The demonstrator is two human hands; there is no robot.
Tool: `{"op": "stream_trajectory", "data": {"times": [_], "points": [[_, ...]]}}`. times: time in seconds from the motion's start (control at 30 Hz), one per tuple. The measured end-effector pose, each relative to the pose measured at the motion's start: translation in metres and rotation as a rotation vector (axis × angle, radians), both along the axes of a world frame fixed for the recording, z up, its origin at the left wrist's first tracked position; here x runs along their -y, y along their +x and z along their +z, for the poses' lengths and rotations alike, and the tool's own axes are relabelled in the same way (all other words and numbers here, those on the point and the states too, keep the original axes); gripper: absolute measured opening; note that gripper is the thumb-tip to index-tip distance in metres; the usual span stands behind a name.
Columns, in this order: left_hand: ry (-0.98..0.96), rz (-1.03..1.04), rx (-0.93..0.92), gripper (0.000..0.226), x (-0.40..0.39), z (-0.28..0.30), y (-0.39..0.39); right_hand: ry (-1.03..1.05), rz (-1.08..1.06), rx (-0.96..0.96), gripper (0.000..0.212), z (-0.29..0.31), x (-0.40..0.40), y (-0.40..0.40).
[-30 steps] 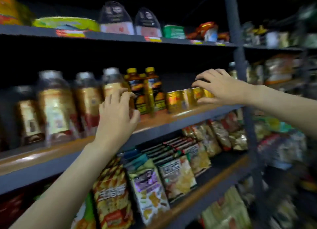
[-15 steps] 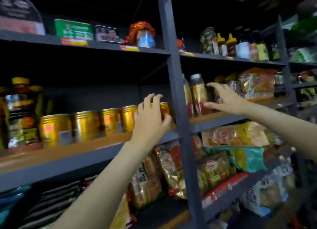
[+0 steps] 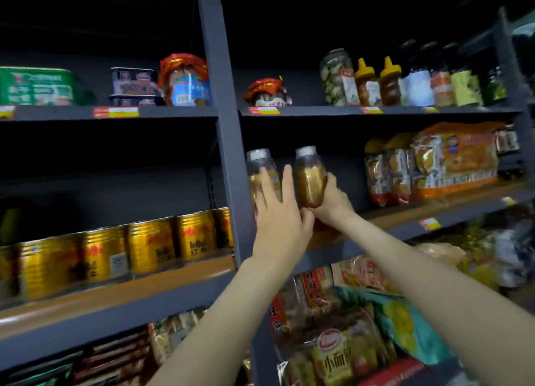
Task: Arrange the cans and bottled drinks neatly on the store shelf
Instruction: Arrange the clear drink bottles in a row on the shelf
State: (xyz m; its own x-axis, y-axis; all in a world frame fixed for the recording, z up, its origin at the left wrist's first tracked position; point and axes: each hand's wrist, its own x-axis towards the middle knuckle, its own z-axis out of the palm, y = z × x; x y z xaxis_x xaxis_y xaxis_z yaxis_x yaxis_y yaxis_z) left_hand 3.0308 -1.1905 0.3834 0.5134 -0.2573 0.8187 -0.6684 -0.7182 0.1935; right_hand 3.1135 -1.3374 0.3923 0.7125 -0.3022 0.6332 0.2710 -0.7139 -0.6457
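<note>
Two clear bottles with white caps and amber contents stand just right of the grey upright post point(image 3: 228, 142) on the middle shelf point(image 3: 411, 214). My left hand point(image 3: 279, 226) reaches up with straight fingers lying against the left bottle point(image 3: 257, 171). My right hand point(image 3: 331, 204) grips the lower part of the right bottle point(image 3: 309, 177), thumb on its right side. The bottles' bases are hidden behind my hands. A row of gold cans point(image 3: 150, 245) lines the middle shelf left of the post.
Snack packs point(image 3: 451, 159) fill the right end of the same shelf. Jars and squeeze bottles point(image 3: 376, 81) stand on the shelf above, with tins point(image 3: 134, 86) in the left bay. Bagged snacks point(image 3: 333, 351) crowd the shelf below.
The view has swung right. My left hand left the gold cans and crossed the post to the left bottle. My right hand closed round the right bottle.
</note>
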Motion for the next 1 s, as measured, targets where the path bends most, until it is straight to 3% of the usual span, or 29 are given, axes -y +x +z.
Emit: {"op": "stream_trajectory", "data": {"times": [0.23,0.37,0.57,0.73,1.0], "points": [[-0.402,0.169,-0.292,0.089,0.027,0.012,0.027,-0.018,-0.088,-0.016,0.11,-0.002,0.053,0.001],[-0.38,0.276,-0.227,0.101,0.036,0.006,0.045,-0.023,-0.026,0.002,0.109,-0.004,0.063,0.003],[-0.282,0.088,0.025,0.101,0.043,-0.008,0.054,0.01,-0.002,0.084,0.109,-0.009,0.062,0.008],[-0.337,-0.269,0.134,0.1,0.023,-0.009,0.042,-0.003,0.071,0.305,0.104,-0.026,0.056,-0.011],[-0.684,-0.641,0.299,0.102,-0.022,0.047,-0.03,0.205,0.258,0.804,0.102,0.015,-0.025,-0.072]]}}
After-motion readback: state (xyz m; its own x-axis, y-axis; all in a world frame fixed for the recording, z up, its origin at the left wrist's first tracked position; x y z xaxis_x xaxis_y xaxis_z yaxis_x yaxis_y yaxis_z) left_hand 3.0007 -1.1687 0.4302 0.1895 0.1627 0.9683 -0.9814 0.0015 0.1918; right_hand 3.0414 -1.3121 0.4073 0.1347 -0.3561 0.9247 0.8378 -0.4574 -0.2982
